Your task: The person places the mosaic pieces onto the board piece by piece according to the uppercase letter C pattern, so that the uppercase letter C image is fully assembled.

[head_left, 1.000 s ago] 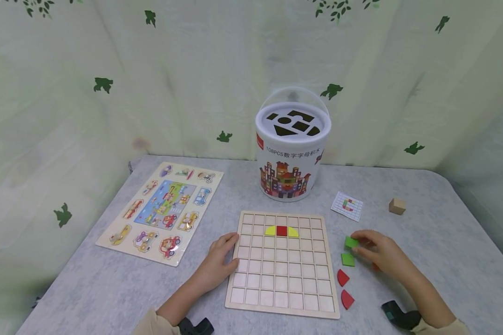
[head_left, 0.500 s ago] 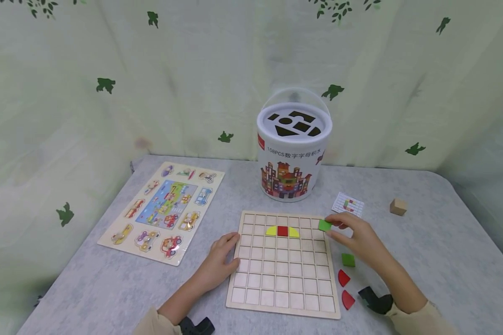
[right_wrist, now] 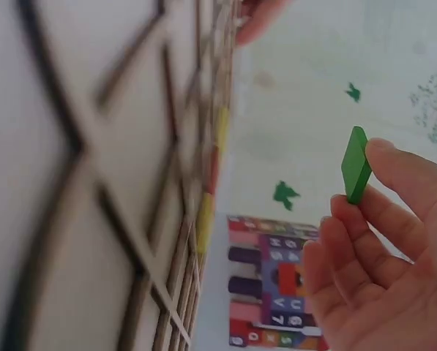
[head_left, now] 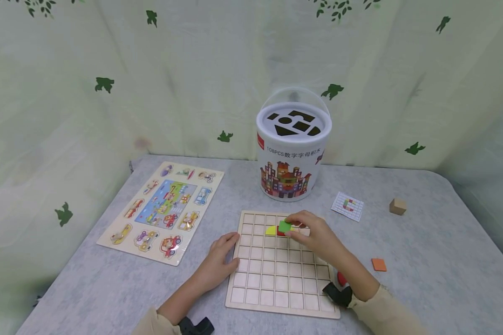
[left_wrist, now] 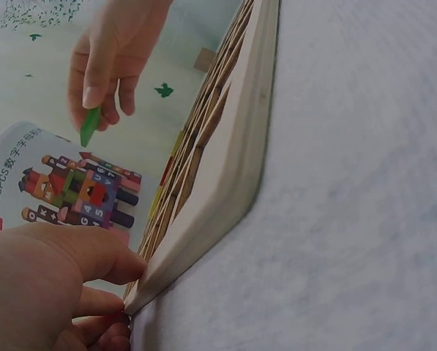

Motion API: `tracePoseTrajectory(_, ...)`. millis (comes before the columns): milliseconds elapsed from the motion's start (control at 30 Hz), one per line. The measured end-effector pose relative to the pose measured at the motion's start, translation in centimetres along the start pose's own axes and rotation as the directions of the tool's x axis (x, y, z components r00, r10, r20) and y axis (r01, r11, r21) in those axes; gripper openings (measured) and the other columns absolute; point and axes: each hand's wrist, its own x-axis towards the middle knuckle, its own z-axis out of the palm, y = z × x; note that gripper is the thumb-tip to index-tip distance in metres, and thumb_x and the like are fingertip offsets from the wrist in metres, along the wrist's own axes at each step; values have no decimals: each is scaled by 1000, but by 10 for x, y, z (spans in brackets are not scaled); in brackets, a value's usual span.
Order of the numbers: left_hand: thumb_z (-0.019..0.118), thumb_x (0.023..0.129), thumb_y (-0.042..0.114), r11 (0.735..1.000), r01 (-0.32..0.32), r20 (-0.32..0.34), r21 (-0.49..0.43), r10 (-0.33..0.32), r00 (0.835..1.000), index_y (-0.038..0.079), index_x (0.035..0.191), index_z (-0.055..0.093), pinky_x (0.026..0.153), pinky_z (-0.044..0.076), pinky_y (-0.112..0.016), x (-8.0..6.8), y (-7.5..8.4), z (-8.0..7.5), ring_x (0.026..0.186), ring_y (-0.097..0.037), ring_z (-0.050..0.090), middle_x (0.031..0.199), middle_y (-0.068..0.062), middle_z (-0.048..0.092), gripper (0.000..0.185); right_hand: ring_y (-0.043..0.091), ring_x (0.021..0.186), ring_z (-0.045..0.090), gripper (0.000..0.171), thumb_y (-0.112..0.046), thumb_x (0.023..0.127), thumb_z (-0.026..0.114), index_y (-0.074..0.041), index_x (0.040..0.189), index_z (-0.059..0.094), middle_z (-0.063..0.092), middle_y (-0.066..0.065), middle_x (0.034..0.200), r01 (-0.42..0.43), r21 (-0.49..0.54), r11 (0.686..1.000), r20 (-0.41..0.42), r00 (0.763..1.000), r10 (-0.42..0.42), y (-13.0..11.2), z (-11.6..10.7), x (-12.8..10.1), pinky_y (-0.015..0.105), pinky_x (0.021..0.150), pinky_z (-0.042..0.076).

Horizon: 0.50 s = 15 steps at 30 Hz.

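Thumb and fingertips (right_wrist: 379, 157) of the right hand (head_left: 314, 235) pinch a thin green square tile (head_left: 284, 226), held clear above the far rows of a wooden grid board (head_left: 276, 279), over the red tile (head_left: 280, 232) that sits in a cell between two yellow quarter-round pieces (head_left: 270, 230); the wrist views show the tile gripped by its edges, hanging off the board's surface. The left hand (head_left: 220, 258) rests against the board's left edge, fingers loosely curled along the rim, thumb lying on the frame. A red quarter-round piece (head_left: 341, 278) peeks out beside the right wrist just off the board's right edge, and an orange square tile (head_left: 379, 264) lies farther right on the table. Beyond the board stands a white lidded bucket (head_left: 292, 153) with shape cut-outs in its top and printed building blocks on its side; its contents cannot be seen. A small pattern card (head_left: 347, 206) and a plain wooden cube (head_left: 397, 206) lie to its right, and a vehicle peg puzzle (head_left: 161, 211) to the left, all on a grey mottled tablecloth (head_left: 109, 288) backed by a pale leaf-print curtain (head_left: 109, 83).
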Motion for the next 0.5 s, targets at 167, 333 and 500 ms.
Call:
tracePoseTrajectory(167, 58, 82, 5, 1000, 6, 3, 11, -6, 1000, -6, 133, 37, 97, 27, -48, 0, 1, 0, 124, -32, 28, 136, -17, 35, 56, 18, 90, 55, 25, -15, 82, 66, -10, 106, 62, 58, -3, 101, -7, -7, 1000, 101, 995, 8, 8, 16, 4, 33, 77, 46)
tracePoseTrajectory(333, 58, 83, 5, 1000, 20, 3, 13, -20, 1000, -6, 134, 36, 97, 27, -47, 0, 3, 0, 124, -32, 28, 136, -17, 34, 56, 12, 90, 53, 27, -19, 82, 66, -10, 107, 63, 57, -4, 101, -69, 3, 998, 178, 982, 68, 13, 24, 7, 30, 78, 45)
tracePoseTrajectory(500, 58, 83, 4, 1000, 31, 7, 3, -31, 1000, -6, 134, 36, 97, 27, -47, 0, 5, -1, 124, -32, 27, 136, -16, 34, 56, 11, 85, 51, 26, -18, 81, 66, -10, 106, 63, 56, -5, 99, -42, -30, 999, 225, 973, 47, 17, 27, 10, 28, 74, 44)
